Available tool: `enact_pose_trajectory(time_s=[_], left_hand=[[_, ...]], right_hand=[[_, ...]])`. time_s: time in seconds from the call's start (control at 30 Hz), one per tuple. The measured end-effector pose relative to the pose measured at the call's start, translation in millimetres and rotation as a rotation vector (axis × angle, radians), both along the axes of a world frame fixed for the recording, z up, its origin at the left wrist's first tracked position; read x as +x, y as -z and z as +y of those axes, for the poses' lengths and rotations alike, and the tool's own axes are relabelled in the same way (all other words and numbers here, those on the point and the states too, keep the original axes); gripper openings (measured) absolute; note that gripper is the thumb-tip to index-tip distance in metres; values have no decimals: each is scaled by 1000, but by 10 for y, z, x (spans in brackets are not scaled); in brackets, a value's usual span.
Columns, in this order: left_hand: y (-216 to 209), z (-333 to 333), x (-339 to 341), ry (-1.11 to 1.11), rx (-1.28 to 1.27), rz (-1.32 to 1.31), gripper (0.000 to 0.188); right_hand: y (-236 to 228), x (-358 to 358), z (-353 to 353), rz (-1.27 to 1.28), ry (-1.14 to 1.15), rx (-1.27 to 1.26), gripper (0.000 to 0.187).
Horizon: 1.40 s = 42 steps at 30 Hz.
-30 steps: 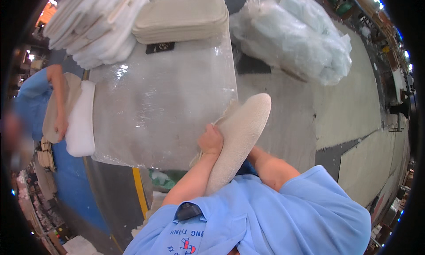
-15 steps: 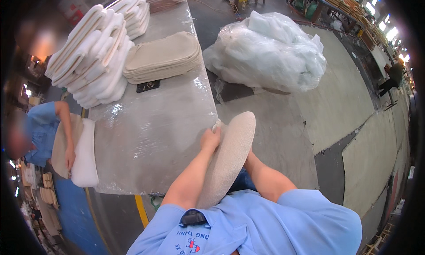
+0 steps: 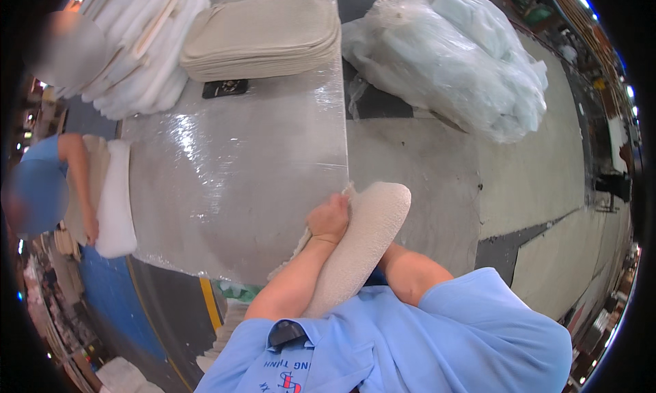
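Observation:
A beige, rough-textured cushion [image 3: 365, 239] stands tilted on edge against my body, beside the table's corner. My left hand [image 3: 329, 217] is closed on the loose fabric edge of its cover, on the cushion's left side near the top. My right forearm passes behind the cushion's right side, so my right hand and its fingers are hidden. More beige fabric [image 3: 295, 249] hangs beside my left forearm, next to the table edge.
On the plastic-covered table [image 3: 232, 188] lie a stack of beige covers [image 3: 263, 34], a black object [image 3: 225, 88] and piled white pads [image 3: 147, 51]. A plastic-wrapped white bundle [image 3: 454, 62] sits at the right. At the left, another person's hand [image 3: 91, 228] touches a white pad [image 3: 116, 202].
My view has shifted, so the table stacks appear higher. My left hand still grips the fabric edge. The cushion leans a little further right, and more loose fabric shows beside my left forearm.

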<state>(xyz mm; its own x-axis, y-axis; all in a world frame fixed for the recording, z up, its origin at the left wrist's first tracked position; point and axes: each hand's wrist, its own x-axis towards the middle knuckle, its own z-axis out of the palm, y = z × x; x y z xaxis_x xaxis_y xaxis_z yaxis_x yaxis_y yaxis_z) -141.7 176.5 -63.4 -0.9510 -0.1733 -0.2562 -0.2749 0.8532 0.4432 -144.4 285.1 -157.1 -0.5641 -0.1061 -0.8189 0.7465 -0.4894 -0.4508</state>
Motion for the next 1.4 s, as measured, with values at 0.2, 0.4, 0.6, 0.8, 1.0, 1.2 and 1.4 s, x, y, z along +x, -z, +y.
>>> enact_pose_trajectory(time_s=[0.2, 0.4, 0.6, 0.8, 1.0, 1.2, 1.4], left_hand=[[-76, -142, -23, 50, 83, 87, 39], [-502, -826, 765, -14, 290, -178, 51], [-456, -1175, 1427, -267, 421, -455, 52], [-259, -1134, 1510, -357, 282, -256, 44], [-306, -1007, 1523, -289, 38, -141, 33], [-113, -1081, 1503, -307, 36, -89, 27], [-85, -1070, 1474, -361, -72, 41, 35]], right_hand=[[198, 153, 143, 84, -128, -138, 42], [49, -288, 1189, 323, -247, 53, 31], [-1556, -1791, 684, 1044, -700, 915, 28], [-1736, -957, -837, 1377, -2048, 613, 45], [-1325, -410, -771, 1243, -2078, 699, 38], [-1050, -386, -717, 1408, -1887, 798, 23], [-1167, -442, -779, 1373, -1929, 768, 31]])
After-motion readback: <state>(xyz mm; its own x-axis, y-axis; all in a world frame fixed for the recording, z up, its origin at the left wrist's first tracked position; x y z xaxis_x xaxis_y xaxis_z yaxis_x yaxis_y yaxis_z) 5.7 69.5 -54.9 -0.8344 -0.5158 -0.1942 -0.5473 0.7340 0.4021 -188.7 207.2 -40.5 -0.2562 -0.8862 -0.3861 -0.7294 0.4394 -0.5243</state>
